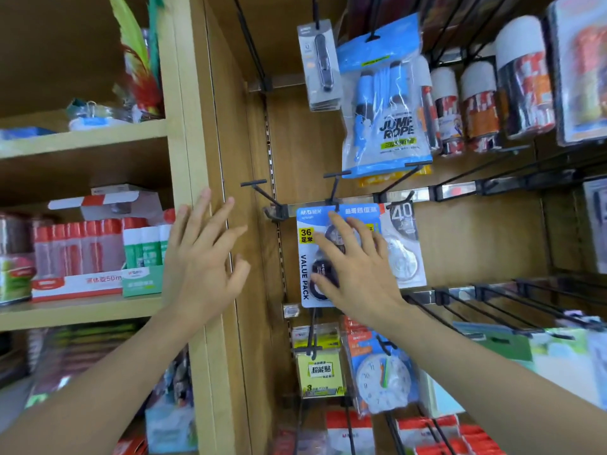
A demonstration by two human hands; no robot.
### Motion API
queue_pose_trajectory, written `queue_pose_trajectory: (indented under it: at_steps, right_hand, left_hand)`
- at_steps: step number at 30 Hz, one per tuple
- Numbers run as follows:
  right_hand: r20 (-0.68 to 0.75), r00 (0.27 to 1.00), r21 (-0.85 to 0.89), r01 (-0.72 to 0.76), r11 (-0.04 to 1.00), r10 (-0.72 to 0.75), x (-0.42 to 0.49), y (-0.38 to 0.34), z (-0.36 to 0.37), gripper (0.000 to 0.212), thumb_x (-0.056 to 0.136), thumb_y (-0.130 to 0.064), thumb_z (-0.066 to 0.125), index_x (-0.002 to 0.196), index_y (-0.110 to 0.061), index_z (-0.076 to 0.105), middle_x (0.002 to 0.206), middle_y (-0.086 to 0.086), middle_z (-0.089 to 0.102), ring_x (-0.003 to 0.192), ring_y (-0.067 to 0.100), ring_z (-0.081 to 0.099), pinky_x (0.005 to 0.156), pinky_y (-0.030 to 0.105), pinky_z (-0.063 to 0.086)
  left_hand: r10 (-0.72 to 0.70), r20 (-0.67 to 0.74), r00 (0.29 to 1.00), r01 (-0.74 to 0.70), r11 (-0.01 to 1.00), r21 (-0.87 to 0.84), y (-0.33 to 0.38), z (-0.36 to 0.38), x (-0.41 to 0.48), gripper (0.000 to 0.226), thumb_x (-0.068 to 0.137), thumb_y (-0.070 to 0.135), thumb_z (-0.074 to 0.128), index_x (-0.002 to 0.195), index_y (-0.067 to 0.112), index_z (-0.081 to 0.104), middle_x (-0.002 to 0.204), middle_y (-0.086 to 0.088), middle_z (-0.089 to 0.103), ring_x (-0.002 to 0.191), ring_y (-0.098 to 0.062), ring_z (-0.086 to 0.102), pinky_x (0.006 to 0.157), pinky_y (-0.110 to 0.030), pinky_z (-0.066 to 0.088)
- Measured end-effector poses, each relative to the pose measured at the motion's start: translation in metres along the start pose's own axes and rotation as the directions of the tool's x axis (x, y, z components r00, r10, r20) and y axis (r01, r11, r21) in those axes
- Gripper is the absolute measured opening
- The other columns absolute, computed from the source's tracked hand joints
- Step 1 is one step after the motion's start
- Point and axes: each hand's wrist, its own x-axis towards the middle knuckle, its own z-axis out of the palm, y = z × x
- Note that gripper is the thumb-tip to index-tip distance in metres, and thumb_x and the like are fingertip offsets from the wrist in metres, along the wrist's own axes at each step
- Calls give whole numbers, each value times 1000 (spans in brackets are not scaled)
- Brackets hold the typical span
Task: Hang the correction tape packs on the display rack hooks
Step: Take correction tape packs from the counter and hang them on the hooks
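Two bare hands reach into a stationery display at the centre of the frame. The right hand (358,274) lies flat on the front of a blue correction tape pack (307,257), fingers straight and spread, pressing on it rather than gripping it. The pack sits at centre frame, upright against the wooden back panel, its top edge at the metal rail (460,190) where a black hook (335,188) juts out. A second, paler pack (405,244) marked "40" sits just to its right, partly tucked behind it. The left hand (203,257), left of centre, is wide open with fingers splayed and holds nothing; it hovers in front of the wooden upright (210,126), and whether it touches the wood cannot be told. Another black hook (259,192) sticks out bare between the two hands, just above them. Higher up, a blue jump rope bag (387,119) hangs at upper centre, with a row of white-capped cans (522,77) to the upper right. Boxes of glue sticks (82,247) fill the shelf at mid left. Below the blue pack hang yellow sticky notes (320,372) and a toy clock (382,385).
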Motion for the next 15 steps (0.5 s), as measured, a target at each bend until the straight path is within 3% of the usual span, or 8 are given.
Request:
queue_pose_trajectory:
  at_steps: [2, 6, 10, 15]
  right_hand:
    - [62, 998, -18, -30, 999, 31, 2, -2, 6, 68, 87, -57, 55, 147, -30, 36, 165, 1, 14, 147, 35, 17, 114, 53, 21]
    - [164, 984, -99, -56, 994, 71, 13, -3, 17, 72, 88, -61, 53, 149, -28, 34, 166, 3, 14, 148, 40, 17, 114, 59, 26]
    - [309, 945, -133, -68, 989, 107, 31, 1, 26, 75, 93, -60, 47, 156, -28, 21, 167, 4, 2, 151, 39, 4, 118, 55, 17]
    - [442, 890, -126, -63, 990, 113, 46, 12, 41, 75, 91, -59, 50, 154, -29, 22, 166, 3, -9, 151, 38, -2, 116, 57, 23]
  left_hand:
    - [2, -4, 1000, -2, 1000, -8, 0, 0, 0, 41, 82, 26, 56, 117, 14, 73, 153, -7, 48, 155, -27, 20, 122, -59, 18]
    - [4, 0, 1000, -4, 1000, -11, 0, 0, -1, 40, 82, 27, 55, 114, 14, 74, 153, -6, 48, 155, -26, 19, 124, -57, 16]
    - [1, 5, 1000, -1, 1000, -18, 0, 0, -2, 37, 82, 26, 54, 110, 15, 74, 150, -6, 52, 155, -27, 20, 123, -57, 17]
    - [5, 10, 1000, -5, 1000, -22, -1, 0, -3, 34, 81, 25, 56, 107, 16, 75, 147, -5, 55, 155, -27, 19, 124, -56, 15]
